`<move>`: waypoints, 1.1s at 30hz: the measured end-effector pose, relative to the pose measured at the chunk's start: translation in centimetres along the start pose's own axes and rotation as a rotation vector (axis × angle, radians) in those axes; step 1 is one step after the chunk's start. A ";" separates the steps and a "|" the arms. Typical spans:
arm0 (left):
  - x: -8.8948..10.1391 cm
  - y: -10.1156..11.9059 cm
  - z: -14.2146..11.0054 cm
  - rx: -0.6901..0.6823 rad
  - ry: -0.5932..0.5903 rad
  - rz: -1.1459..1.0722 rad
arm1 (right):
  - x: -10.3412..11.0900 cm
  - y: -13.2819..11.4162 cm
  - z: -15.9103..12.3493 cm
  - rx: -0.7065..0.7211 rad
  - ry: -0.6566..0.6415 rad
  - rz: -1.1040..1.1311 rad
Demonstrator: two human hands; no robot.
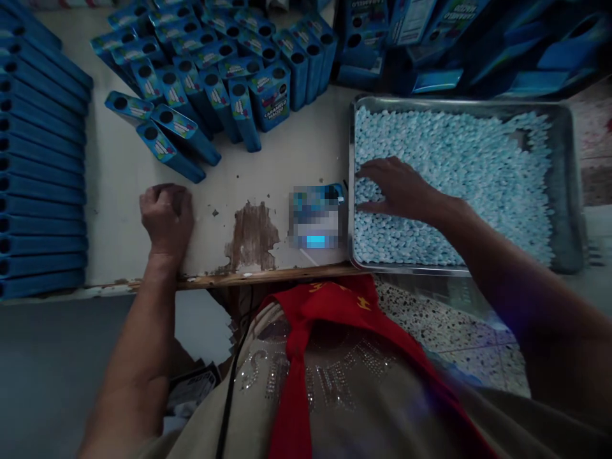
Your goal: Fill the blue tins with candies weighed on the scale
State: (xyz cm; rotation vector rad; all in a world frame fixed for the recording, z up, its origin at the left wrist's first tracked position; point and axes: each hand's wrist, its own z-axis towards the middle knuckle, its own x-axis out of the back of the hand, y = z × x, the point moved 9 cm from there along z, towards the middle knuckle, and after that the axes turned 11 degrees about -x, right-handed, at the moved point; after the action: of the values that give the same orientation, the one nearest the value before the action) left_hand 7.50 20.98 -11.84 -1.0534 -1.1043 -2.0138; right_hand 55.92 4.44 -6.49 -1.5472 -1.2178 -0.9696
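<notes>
My right hand (pixel 399 188) is over the left side of a metal tray (pixel 567 191), its thumb and fingers spread and touching the small pale-blue candies (pixel 444 153) heaped inside. On the worn white table (pixel 115 248), my left hand (pixel 166 217) rests as a closed fist, and I see nothing held in it. Beyond that fist, blue candy boxes (pixel 169 150) with round dark holes in their tops lean and stand together. Between my hands lies a small device (pixel 315 220), mostly blurred out, with a lit blue patch and a blue item at its back edge.
A long row of blue boxes (pixel 43 210) lines the table's left side. More blue boxes (pixel 363 32) lie in a dark heap behind the tray. The table's wooden front edge (pixel 268 275) runs close to my body, and a speckled floor (pixel 430 319) shows below the tray.
</notes>
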 end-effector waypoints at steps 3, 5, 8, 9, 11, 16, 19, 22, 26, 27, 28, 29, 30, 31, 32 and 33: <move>0.2 0.2 0.2 0.028 0.014 0.019 | -1.6 -1.0 -2.2 0.075 0.004 -0.123; 0.3 0.5 0.3 0.032 0.019 0.029 | -1.7 -1.4 -3.4 0.087 -0.030 -0.149; 0.3 0.8 0.4 0.023 0.012 0.041 | -0.7 -0.6 -4.1 -0.010 -0.074 -0.069; 0.4 0.8 0.5 0.020 0.011 0.043 | -0.1 0.1 -4.0 -0.068 -0.075 -0.010; 0.4 0.9 0.5 0.016 0.017 0.045 | 1.0 1.6 -3.8 -0.200 -0.069 0.155; 0.4 1.0 0.4 0.002 0.011 0.054 | 2.0 3.7 -3.0 -0.430 -0.118 0.713; 0.3 0.7 0.4 0.004 0.013 0.043 | 4.3 1.6 -2.3 -0.330 -0.055 0.785; 0.2 0.2 0.3 0.020 0.023 0.036 | 7.3 -2.6 -1.7 -0.169 0.034 0.720; -0.1 -0.2 0.2 -0.008 0.010 0.055 | 9.0 -8.2 -0.8 0.014 0.085 0.541; 0.0 -0.2 0.2 -0.015 0.014 0.054 | 9.0 -9.1 -0.6 0.052 0.087 0.511; 0.0 -0.3 0.1 -0.021 0.021 0.046 | 8.9 -9.7 -0.4 0.086 0.088 0.493; 0.1 -0.4 0.0 -0.028 0.029 0.031 | 8.7 -10.2 -0.2 0.116 0.092 0.485; 0.1 -0.4 0.0 -0.036 0.035 0.013 | 8.5 -10.4 -0.1 0.138 0.094 0.480; 0.1 -0.3 0.0 -0.043 0.035 -0.005 | 8.3 -10.5 0.0 0.155 0.095 0.473; 0.1 -0.3 -0.1 -0.046 0.032 -0.019 | 8.2 -10.5 0.1 0.164 0.099 0.463; 0.1 -0.3 -0.1 -0.041 0.030 -0.024 | 8.0 -10.4 0.1 0.169 0.102 0.450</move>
State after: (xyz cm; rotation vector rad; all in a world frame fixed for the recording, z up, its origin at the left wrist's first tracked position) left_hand 7.21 21.05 -11.86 -1.0319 -1.0689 -2.0724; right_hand 47.37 7.64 2.96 -1.5272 -0.8068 -0.6240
